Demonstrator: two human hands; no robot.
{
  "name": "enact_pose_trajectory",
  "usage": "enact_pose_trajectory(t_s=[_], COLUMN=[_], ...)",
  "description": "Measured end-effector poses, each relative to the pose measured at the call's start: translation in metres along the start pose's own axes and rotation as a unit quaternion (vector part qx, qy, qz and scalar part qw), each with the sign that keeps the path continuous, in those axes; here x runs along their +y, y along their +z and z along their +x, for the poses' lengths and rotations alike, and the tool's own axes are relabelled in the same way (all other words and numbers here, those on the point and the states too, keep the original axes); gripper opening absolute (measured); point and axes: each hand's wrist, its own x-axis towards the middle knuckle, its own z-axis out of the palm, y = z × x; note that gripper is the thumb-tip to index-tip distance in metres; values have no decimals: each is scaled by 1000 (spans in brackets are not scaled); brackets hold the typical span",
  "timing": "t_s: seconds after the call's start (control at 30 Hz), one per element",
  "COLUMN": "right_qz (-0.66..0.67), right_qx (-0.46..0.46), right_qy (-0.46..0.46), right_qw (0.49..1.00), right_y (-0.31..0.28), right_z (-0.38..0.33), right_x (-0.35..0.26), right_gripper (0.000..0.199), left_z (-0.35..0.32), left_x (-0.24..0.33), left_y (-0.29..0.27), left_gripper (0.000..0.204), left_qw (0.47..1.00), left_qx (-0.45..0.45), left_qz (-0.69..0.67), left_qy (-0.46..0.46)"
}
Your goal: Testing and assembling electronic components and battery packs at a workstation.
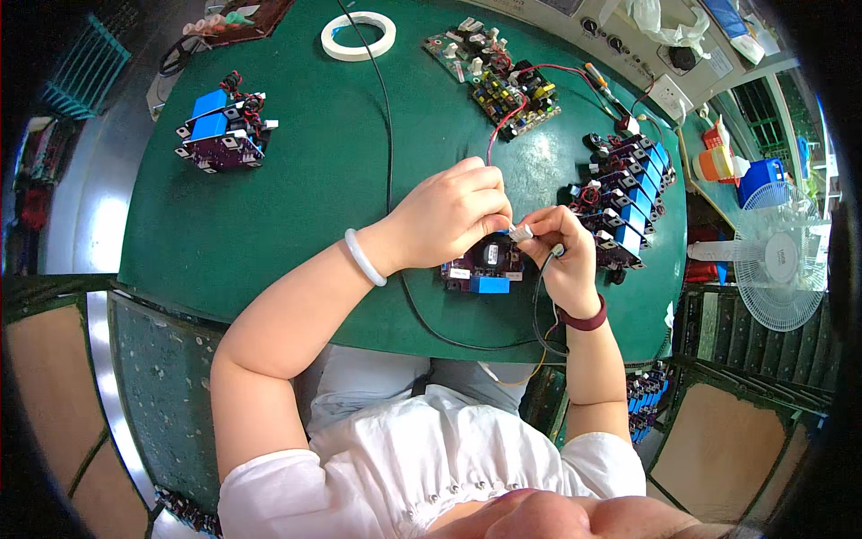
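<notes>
Both of my hands meet over a small dark circuit board (460, 272) with a blue block on its front edge. My left hand (453, 214) is closed in a pinch, its fingertips at a small white connector (521, 234); what lies inside the pinch is hidden. A red wire (494, 142) runs from the rear boards down behind that hand. The white connector is between the thumb and fingers of my right hand (564, 256). A black cable with a pale plug (558, 251) hangs by the right palm and loops toward the table's front edge.
Populated circuit boards (512, 94) lie at the back. A row of blue-topped modules (639, 193) stands at right, two more modules (215, 126) at left. A tape roll (357, 36) lies far back. A black cable (388, 117) crosses the green table (296, 207). A fan (777, 259) stands right.
</notes>
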Motion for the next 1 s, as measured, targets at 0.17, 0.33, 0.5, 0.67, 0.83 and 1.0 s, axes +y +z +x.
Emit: enact_pose_trajectory(t_s=[0.17,0.33,0.5,0.67,0.83,1.0], right_qz=[27,3,20,9,8,-20], right_qx=[10,4,20,20,48,68], right_qy=[5,3,2,-25,-31,-43], right_qw=[1000,1000,1000,999,998,997], right_y=[1,1,5,5,10,12], right_z=[1,1,0,2,2,2], right_x=[1,-1,-1,2,4,7], right_gripper=[20,19,21,24,20,20], left_z=[0,0,-1,-1,0,3], left_x=[-1,-1,0,1,5,10], left_y=[1,1,4,7,8,8], left_gripper=[13,13,11,13,10,10], left_qw=[1000,1000,1000,1000,1000,999], left_qx=[1,1,9,3,10,0], left_qz=[-3,11,-3,8,2,15], left_qy=[7,14,2,-19,-22,-36])
